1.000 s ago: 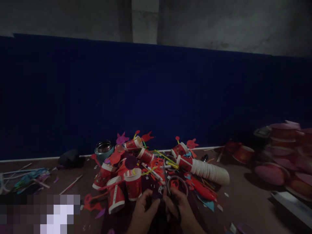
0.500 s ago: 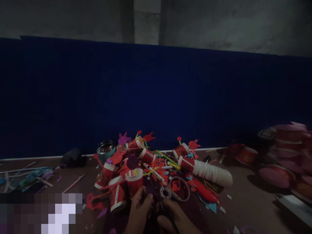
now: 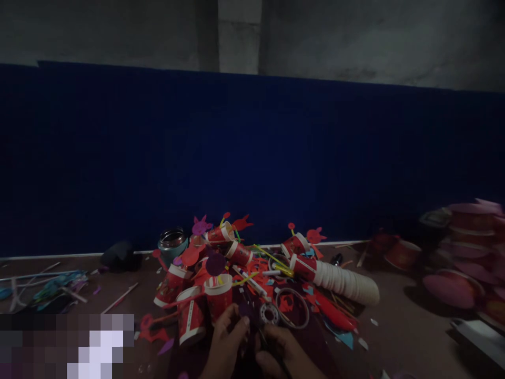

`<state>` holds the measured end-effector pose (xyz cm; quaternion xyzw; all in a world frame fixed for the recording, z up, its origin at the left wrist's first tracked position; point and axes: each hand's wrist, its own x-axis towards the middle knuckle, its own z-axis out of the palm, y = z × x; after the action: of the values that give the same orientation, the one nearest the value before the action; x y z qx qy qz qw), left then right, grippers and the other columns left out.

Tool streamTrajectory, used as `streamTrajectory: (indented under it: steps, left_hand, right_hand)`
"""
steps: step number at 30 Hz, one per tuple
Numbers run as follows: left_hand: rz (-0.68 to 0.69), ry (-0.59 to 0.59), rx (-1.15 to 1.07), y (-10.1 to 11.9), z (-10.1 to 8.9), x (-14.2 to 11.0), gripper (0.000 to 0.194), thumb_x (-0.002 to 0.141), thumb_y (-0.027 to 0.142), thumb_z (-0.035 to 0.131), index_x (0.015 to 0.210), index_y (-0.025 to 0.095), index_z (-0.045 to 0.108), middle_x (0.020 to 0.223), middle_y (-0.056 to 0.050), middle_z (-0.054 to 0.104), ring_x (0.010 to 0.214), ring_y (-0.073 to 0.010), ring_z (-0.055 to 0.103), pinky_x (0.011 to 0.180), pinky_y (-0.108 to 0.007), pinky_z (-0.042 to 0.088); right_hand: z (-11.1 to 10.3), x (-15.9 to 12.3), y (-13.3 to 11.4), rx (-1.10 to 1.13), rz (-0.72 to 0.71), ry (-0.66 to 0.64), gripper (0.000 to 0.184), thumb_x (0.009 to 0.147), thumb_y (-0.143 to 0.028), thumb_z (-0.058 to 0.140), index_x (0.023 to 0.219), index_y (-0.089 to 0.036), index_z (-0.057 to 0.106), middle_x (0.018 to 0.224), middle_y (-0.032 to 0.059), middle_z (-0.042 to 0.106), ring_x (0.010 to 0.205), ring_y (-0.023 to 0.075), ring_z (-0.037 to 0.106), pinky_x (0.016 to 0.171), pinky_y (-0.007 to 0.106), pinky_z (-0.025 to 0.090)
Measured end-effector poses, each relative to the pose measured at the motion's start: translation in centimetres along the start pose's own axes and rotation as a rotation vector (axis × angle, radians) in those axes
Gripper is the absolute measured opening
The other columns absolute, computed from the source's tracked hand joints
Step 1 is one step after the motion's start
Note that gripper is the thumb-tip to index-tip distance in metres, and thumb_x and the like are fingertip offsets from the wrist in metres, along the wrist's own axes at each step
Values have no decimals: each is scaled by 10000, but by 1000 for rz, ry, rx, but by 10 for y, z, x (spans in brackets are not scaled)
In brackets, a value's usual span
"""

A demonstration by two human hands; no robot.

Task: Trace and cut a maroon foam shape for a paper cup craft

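Observation:
At the bottom middle, my left hand (image 3: 226, 339) pinches a small piece of dark purple paper (image 3: 244, 309) between thumb and fingers. Close on its right, my right hand (image 3: 286, 350) is closed round dark scissors (image 3: 262, 337), whose blades point up toward the paper. Shadow hides most of the handles and where the blades meet the paper. Just beyond my hands lie a white tape roll (image 3: 269, 314) and a larger ring of clear tape (image 3: 292, 308). A red paper cup (image 3: 218, 297) with strips inside stands beyond my left hand.
Behind is a heap of red cups, paper cutouts and scraps, with a marker (image 3: 254, 284). A long stack of cups (image 3: 347, 281) lies to the right. A teal jar (image 3: 172, 246) stands at the back left. Straws (image 3: 59, 287) lie left, pink-red cups (image 3: 471, 252) right.
The view has shifted slightly, so everything sits a little farther right and lower. My right hand's fingers have shifted slightly round the scissors; my left hand still pinches the paper.

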<state>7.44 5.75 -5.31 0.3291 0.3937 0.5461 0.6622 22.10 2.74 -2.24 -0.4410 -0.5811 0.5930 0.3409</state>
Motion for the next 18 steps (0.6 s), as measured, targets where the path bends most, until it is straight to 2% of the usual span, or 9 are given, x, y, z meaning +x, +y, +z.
streamTrajectory:
  steps: [6,12,15,18]
  left_hand:
    - [10,-2,4,-1,0,3,382,534,436,767,745,169,593,558,45,564,485,-88,484,483,-194,379]
    - [28,-46,-9,-4,-2,5,323,594,421,740,717,175,569,551,55,533,478,-72,461,487,-180,364]
    - [12,-24,4,-4,-2,4,337,596,431,733,760,178,584,609,37,565,521,-92,494,516,-197,386]
    - [46,-16,38,-2,-2,2,292,643,439,695,723,179,592,629,31,568,588,-114,513,571,-211,408]
  right_hand:
    - [0,4,1,-3,-34,-57,497,644,-653,588,741,-182,467,638,-45,415,545,83,394,495,195,348]
    - [0,3,3,-43,17,-9,506,648,-661,570,766,-184,454,641,-45,421,526,76,406,473,186,357]
    - [-1,5,5,-57,37,-4,519,633,-678,566,756,-189,445,625,-52,422,479,66,397,437,183,347]
    - [0,6,6,-40,14,-7,514,628,-674,575,736,-190,438,605,-58,413,475,64,391,445,185,343]
